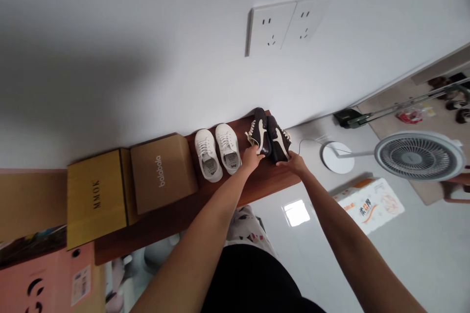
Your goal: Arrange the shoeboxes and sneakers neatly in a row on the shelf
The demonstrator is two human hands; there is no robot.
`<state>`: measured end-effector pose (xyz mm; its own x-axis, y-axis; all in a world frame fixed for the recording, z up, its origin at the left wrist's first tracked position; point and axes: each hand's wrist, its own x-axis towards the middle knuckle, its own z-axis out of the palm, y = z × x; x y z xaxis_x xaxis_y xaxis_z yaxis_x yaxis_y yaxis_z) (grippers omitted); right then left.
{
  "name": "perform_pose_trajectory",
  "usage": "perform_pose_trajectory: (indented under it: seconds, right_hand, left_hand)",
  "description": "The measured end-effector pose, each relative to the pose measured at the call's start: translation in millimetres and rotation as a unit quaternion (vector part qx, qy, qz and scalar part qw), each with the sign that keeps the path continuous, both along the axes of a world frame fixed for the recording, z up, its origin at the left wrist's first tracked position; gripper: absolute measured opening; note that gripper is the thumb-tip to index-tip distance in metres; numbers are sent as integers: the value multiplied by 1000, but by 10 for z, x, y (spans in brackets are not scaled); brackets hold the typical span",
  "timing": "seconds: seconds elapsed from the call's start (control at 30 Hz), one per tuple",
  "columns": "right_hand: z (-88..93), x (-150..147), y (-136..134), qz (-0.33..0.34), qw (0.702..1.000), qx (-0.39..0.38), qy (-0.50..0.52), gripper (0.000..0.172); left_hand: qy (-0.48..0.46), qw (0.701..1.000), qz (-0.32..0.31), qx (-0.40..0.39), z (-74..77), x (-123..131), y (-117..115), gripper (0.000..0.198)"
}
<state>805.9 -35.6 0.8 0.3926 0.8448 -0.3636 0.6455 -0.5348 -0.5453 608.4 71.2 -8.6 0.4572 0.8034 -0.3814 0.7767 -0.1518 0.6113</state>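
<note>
Two hands are gripping dark brown shoes at the shelf's [264, 183] end by the wall: left hand [250, 157] closing on the left shoe [260, 129], right hand [294, 161] on the right shoe [279, 143] (pair touching). White sneakers [216, 151] are sitting just beside them.

Both arms reach out to a brown wooden shelf [257, 186] along the white wall. The left hand [250, 158] grips one dark brown shoe [260, 129], the right hand [295, 162] its mate [279, 143]. Just beside them sit white sneakers [216, 151], then a balabala box [163, 173] and a yellow box [96, 195]. A fan [418, 156] stands on the floor.
</note>
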Motion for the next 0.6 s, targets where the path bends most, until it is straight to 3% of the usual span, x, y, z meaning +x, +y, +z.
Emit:
perform_pose_trajectory:
  seconds: [0.17,0.4,0.6]
  right_hand:
    - [62,80,70,60,995,6,-81,53]
    - [205,36,187,193,951,-23,-241,29]
    - [310,-95,345,257,920,-27,-295,26]
  left_hand:
    - [14,998,-55,16,180,-41,21,24]
    - [61,981,-163,88,486,47,-81,29]
    - [109,965,-212,113,617,147,-167,30]
